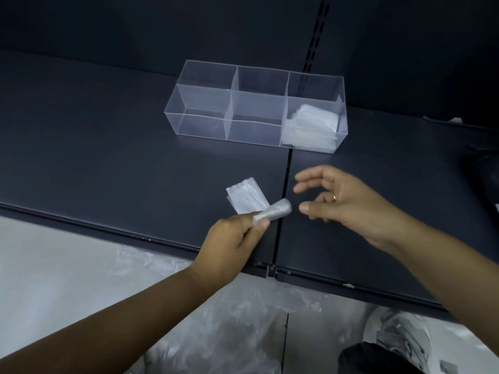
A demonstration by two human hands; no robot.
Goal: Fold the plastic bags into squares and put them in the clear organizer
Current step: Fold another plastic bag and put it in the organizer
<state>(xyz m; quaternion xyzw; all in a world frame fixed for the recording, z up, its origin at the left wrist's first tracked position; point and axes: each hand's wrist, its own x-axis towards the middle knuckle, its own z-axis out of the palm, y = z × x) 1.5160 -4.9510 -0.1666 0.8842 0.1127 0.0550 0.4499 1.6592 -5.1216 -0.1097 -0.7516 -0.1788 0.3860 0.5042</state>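
Two dark panels of a shelf meet at a narrow seam that runs toward the person. Below the shelf's front edge lies a heap of loose, crumpled clear plastic. Far back on the shelf, straddling the seam, stands the clear organizer, split into six compartments in two rows of three. A stack of folded bags fills its near right compartment. The right hand hovers over the shelf just right of the seam, holding nothing, its fingers spread and loosely bent and the thumb pointing left. The left hand reaches in over the front edge, just left of the seam, and pinches a small roll of plastic bag between thumb and fingers, the roll's free end pointing toward the right hand. One flat folded bag lies on the shelf just behind the left hand's fingers. A thin ring shows on a right-hand finger.
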